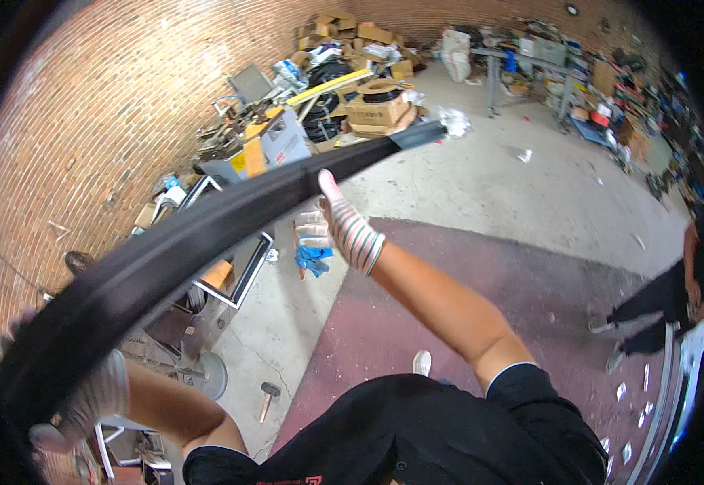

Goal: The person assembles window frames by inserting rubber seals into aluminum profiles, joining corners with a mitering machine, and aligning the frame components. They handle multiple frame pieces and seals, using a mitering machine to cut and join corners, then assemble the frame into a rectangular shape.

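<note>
A long black profile [206, 224] runs from the lower left up to the middle of the view, its far end covered in a greyish wrap. My left hand [85, 400], in a striped knit glove, grips the near end, partly blurred and partly hidden behind it. My right hand [343, 227], gloved the same way, supports the profile near its middle. The right thumb lies against the profile's side, while the other fingers show below it, not wrapped around it.
A rubber mallet [270, 391] and blue cloth or gloves [314, 259] lie on the concrete floor. Piled cardboard boxes [379, 112] and scrap line the brick wall [85, 139]. Black-edged frames [249, 279] lean at left. Another person [655, 309] stands at right by metal rails [661, 388]. A metal-legged table [522, 60] stands behind.
</note>
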Demonstrator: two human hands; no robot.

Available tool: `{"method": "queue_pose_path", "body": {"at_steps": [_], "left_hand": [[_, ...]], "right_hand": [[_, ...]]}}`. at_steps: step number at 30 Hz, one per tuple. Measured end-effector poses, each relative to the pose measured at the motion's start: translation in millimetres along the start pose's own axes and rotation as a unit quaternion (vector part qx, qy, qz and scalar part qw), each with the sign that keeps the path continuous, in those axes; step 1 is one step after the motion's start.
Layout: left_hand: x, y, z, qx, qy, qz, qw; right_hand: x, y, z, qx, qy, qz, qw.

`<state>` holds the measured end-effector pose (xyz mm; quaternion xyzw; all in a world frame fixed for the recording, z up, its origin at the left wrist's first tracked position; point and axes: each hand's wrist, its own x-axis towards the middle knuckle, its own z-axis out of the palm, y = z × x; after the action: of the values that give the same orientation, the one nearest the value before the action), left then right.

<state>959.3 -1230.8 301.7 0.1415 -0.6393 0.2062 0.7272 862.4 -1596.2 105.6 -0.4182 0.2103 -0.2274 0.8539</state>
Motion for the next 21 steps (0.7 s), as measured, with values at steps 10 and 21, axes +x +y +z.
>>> {"method": "queue_pose_path", "body": {"at_steps": [10, 21], "left_hand": [[-94.6, -87.1, -25.1, 0.285, 0.241, -0.007, 0.928], [-208.7, -264.1, -92.1, 0.436, 0.581, -0.082, 0.683]], "right_hand": [[180.5, -20.4, 8.7, 0.29, -0.026, 0.046, 0.956], [492.5, -8.2, 9.8, 0.225, 0.002, 0.094, 0.97]]}}
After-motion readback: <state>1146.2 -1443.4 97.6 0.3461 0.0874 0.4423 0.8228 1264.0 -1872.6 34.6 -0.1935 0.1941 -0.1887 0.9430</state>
